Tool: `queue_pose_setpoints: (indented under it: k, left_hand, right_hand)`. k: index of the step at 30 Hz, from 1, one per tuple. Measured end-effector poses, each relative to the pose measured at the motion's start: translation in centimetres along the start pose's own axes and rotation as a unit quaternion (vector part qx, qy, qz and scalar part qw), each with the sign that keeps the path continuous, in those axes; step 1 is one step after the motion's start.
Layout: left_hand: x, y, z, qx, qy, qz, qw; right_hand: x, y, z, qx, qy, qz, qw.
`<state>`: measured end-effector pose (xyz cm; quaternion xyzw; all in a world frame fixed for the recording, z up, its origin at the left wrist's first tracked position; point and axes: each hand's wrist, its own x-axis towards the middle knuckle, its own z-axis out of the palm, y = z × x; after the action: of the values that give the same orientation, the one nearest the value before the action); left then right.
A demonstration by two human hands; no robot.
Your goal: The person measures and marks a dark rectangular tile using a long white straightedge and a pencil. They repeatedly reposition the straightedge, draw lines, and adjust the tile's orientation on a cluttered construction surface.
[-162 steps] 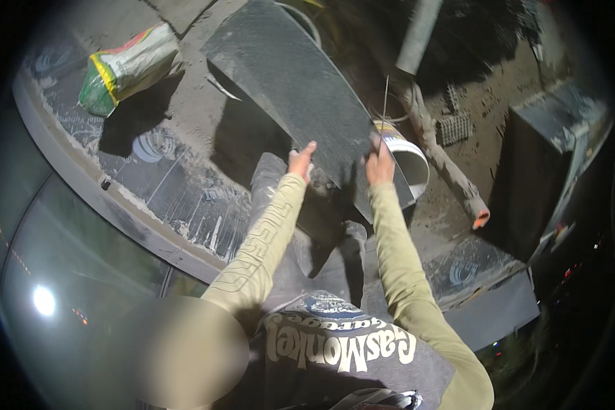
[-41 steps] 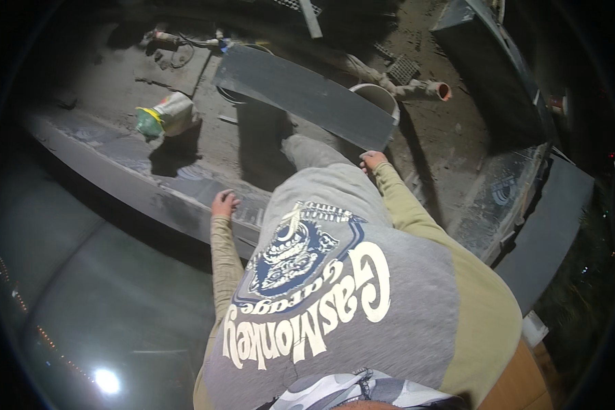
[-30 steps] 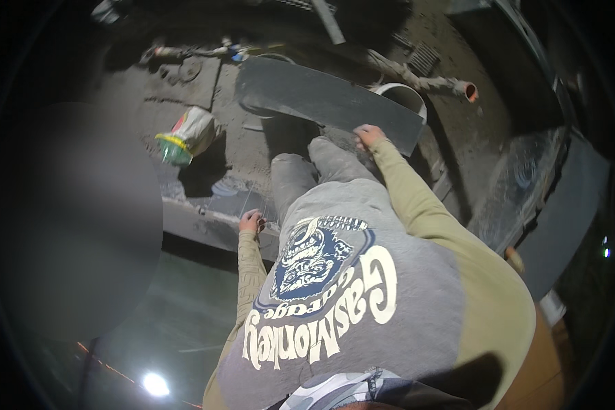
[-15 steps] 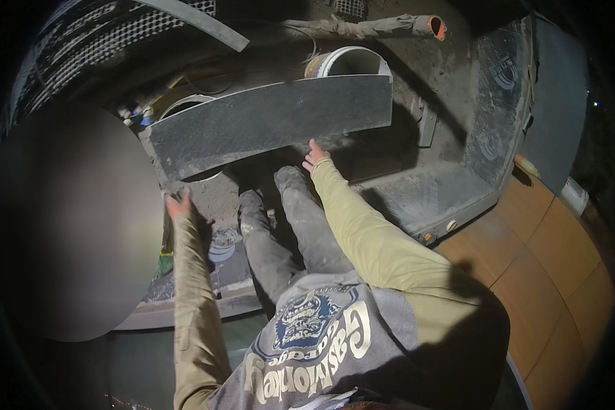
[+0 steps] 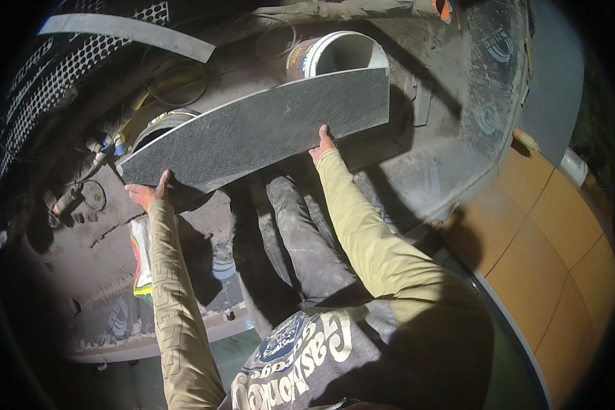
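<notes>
A long dark grey stone slab (image 5: 266,130) with a curved far edge lies tilted in front of me, held by both hands. My left hand (image 5: 150,191) grips its left end, thumb on the top face and fingers beneath. At the near edge, right of the middle, my right hand (image 5: 323,145) has its thumb on top; its other fingers are mostly hidden. Just behind the slab's right part, a white-rimmed bucket (image 5: 303,60) lies tipped with its mouth showing. A second round container (image 5: 162,124) is partly covered by the slab's left part.
A pale curved strip (image 5: 126,29) and perforated dark panels (image 5: 55,85) are at the far left. A colourful bag (image 5: 141,256) stands by my left forearm. Cables and a tool (image 5: 65,203) lie left. Orange-brown tiles (image 5: 526,260) are beyond the ledge at right. An orange-ended pipe (image 5: 442,9) lies at the back.
My left hand has moved left and farther onto the slab's end, and the slab's left end has shifted left. My right hand now reaches over the near edge. The blurred patch at left is gone.
</notes>
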<state>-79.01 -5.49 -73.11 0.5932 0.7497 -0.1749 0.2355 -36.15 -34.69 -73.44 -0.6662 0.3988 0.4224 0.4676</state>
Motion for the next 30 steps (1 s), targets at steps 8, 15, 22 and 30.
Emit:
queue_pose_setpoints:
  k: [8, 15, 22, 30]
  left_hand:
    - [0.7, 0.6, -2.4, -0.024, -0.008, 0.054, 0.998]
    - [-6.7, -10.1, -7.4, -0.076, 0.018, 0.170, 0.982]
    - [-33.7, -8.5, 0.0, -0.101, -0.369, 0.064, 0.922]
    - [-32.9, -13.5, -10.8, -0.307, -0.402, -0.019, 0.863]
  right_hand:
    - [0.9, -0.3, -2.6, -0.207, 0.086, 0.054, 0.973]
    - [-19.1, 6.3, -8.1, -0.686, -0.096, -0.163, 0.702]
    - [-32.4, 6.2, -9.2, -0.812, -0.314, -0.159, 0.465]
    - [-38.6, -1.0, -9.7, -0.467, -0.220, -0.088, 0.852]
